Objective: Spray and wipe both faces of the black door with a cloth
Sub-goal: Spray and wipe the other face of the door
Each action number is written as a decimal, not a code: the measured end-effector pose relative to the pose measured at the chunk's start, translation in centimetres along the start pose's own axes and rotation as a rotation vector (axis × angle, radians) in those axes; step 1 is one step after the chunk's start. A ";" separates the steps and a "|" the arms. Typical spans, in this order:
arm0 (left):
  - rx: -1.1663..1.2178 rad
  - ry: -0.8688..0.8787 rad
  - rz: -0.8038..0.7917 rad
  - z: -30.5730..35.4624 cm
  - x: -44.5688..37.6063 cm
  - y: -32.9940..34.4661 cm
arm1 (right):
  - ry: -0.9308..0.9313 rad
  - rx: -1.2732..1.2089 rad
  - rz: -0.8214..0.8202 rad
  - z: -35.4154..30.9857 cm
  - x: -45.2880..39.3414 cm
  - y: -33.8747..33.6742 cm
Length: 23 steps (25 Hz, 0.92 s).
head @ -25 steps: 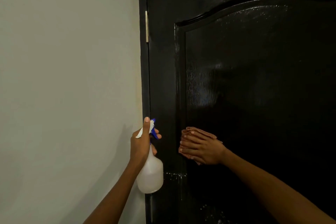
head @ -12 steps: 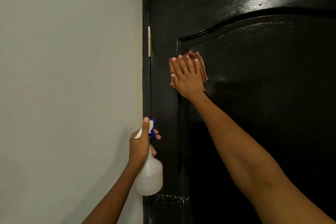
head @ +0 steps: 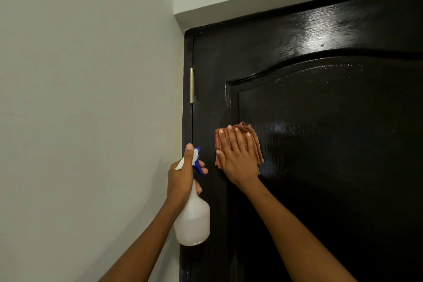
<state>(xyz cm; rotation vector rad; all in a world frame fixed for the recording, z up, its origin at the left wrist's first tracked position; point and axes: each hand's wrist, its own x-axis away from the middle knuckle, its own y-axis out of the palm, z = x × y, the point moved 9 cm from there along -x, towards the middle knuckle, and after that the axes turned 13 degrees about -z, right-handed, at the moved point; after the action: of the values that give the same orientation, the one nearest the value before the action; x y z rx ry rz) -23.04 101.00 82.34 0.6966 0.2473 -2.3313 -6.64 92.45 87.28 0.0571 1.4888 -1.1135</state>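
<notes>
Pressing cloth [head: 248,142] flat-fingered on door [head: 332,167], right hand [head: 238,158]; left hand [head: 183,178] grips spray bottle [head: 194,220]

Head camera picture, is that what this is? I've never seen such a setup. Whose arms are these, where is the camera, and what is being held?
There is no machine here: a person wears a wide-angle camera on the head, so you see the scene roughly as they do, with their own two arms reaching in from the bottom. In front of them is a glossy black door, with a brass hinge on its left edge and a pale wall beside it. The left hand grips a white spray bottle by its neck, thumb up along the blue and white trigger head. The right hand lies flat, fingers straight, pressing a folded orange checked cloth against the door, just below the corner of its raised panel. The bright patches on the door are light reflected off its shiny surface.
</notes>
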 end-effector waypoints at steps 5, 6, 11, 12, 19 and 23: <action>0.013 0.071 0.009 4.5 -3.0 -0.4 | 0.014 0.021 0.065 1.8 -10.8 -7.4; 0.003 0.082 0.013 4.9 -3.3 -0.6 | 0.005 0.036 0.074 2.0 -12.3 -8.6; -0.006 0.121 0.040 4.2 -2.2 -1.1 | -0.006 0.064 0.142 1.4 -12.8 -9.0; -0.006 0.095 0.039 3.1 -1.6 -1.2 | -0.011 0.053 0.153 0.7 -11.8 -8.1; 0.004 -0.031 0.098 -4.3 3.9 -3.2 | -0.538 0.211 -0.145 -9.6 -0.8 4.3; 0.020 -0.065 0.066 -4.4 4.8 -4.5 | -0.754 0.321 -0.218 -10.1 -3.8 1.6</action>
<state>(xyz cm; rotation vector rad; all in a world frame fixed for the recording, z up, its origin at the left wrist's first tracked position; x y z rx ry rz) -27.21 103.21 75.98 0.6280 0.1695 -2.2921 -12.07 101.89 87.55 -0.2827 0.6485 -1.3443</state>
